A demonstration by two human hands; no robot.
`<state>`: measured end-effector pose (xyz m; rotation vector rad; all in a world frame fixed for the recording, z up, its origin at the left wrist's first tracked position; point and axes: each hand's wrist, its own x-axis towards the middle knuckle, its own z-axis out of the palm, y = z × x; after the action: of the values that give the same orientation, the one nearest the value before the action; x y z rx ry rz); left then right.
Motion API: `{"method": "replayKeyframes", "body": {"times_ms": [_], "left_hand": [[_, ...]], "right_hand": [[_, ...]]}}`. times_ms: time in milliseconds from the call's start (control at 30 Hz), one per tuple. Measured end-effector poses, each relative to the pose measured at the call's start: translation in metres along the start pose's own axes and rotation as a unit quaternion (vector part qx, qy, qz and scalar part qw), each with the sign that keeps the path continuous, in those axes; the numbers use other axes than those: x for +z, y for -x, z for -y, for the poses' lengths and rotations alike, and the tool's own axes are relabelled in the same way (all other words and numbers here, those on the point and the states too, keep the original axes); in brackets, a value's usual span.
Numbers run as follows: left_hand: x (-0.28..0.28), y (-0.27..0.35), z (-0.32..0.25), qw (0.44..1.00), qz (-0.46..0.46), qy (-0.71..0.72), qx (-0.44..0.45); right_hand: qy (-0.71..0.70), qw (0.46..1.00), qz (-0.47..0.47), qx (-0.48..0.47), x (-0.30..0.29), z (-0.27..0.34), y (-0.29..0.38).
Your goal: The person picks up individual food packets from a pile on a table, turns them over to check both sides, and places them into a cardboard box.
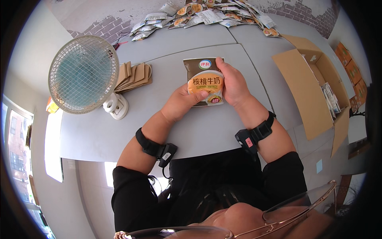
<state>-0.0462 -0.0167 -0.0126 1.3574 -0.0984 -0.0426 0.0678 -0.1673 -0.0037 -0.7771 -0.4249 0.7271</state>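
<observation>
A brown, white and orange Yili milk pouch (pixel 199 73) is held up over the grey table (pixel 206 125), its printed front facing me. My left hand (pixel 186 98) grips the lower left side, the thumb lying across the front. Along the right edge, my right hand (pixel 232 80) holds the pouch with its thumb near the top corner. The fingers behind the pouch are hidden. Both forearms wear black straps with small black devices.
At the left stands a white desk fan (pixel 85 74), beside a stack of folded brown cardboard pieces (pixel 135 76). Many similar pouches (pixel 209 16) are heaped along the back. An open cardboard box (pixel 301 86) at the right holds several pouches (pixel 330 100). Orange cartons (pixel 355 76) stand beyond it.
</observation>
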Motion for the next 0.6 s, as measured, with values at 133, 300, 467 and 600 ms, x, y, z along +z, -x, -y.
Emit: {"method": "replayKeyframes", "body": {"times_ms": [133,300,467,600], "left_hand": [[0.001,0.000,0.001,1.000,0.002,-0.004,0.005],[-0.003,0.000,0.002,0.999,-0.030,0.029,0.011],[0.001,0.000,0.003,0.999,-0.017,0.025,0.020],[0.002,0.000,0.004,1.000,-0.013,0.002,0.008]], "right_hand": [[-0.038,0.999,0.000,0.005,0.002,0.001,0.000],[0.069,0.997,0.029,0.014,0.010,0.001,0.008],[0.076,0.997,0.005,0.014,0.006,0.000,0.007],[0.051,0.998,-0.013,0.019,0.002,-0.002,0.002]]}}
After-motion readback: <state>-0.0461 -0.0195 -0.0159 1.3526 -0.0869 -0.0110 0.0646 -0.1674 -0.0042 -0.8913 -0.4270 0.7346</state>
